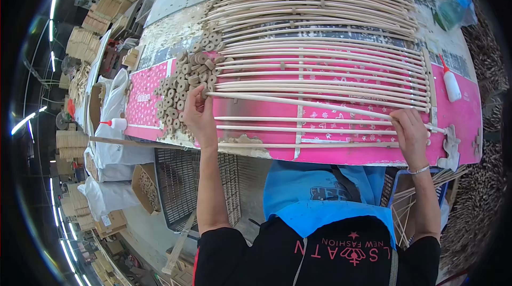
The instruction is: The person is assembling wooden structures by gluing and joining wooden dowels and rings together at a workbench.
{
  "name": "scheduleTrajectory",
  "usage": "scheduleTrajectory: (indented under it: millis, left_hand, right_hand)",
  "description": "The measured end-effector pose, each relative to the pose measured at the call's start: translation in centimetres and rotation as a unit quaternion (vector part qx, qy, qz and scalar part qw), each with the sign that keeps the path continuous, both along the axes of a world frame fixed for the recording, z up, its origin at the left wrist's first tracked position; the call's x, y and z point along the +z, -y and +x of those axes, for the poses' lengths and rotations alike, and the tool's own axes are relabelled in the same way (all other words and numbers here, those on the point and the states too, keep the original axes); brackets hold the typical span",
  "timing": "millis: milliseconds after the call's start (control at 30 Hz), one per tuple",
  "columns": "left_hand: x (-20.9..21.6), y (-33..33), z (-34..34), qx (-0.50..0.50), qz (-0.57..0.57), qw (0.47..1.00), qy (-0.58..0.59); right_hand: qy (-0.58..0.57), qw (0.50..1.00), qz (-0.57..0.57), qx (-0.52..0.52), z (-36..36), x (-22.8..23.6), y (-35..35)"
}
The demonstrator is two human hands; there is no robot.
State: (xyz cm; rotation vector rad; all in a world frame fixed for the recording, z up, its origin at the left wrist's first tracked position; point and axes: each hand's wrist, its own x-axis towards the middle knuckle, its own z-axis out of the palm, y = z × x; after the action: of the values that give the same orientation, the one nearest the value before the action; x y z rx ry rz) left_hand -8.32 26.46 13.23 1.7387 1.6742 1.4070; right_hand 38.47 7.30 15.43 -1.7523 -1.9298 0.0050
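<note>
A long pale wooden rod [298, 100] lies slantwise over the pink table cover, between my hands. At its left end, my left hand [198, 119] pinches a small wooden ring [205, 93], partly covered by the fingers. My right hand [410, 132] is closed around the rod near its right end. Beside my left hand spreads a heap of thick wooden rings [173, 106] with centre holes. Several more rods [320, 74] lie side by side beyond the held one, and a few [304, 130] lie nearer me. Some of the far rods carry small rings.
A white glue bottle with a red nozzle [452, 85] lies at the right, and another glue bottle [114, 124] at the left. A wooden strip [430, 81] stands along the rods' right ends. A greyish-white cloth-like piece [450, 148] hangs at the table's near right edge.
</note>
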Motion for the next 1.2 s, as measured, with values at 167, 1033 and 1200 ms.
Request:
scheduleTrajectory:
  millis: [167,1033,1200]
  left_hand:
    - [-0.3,0.5,1.5,0.002,0.011,0.998,-0.057]
    - [3.5,8.5,20.6,-0.447,-0.139,0.843,-0.266]
    - [2.5,9.6,20.5,-0.447,-0.165,0.859,-0.185]
  right_hand:
    - [0.012,0.999,0.03,0.014,0.2,-0.5,-0.8]
    - [-0.013,0.994,0.091,0.058,-3.9,-1.7,-2.1]
    - [-0.057,0.996,0.065,0.03,-3.5,-1.7,-1.4]
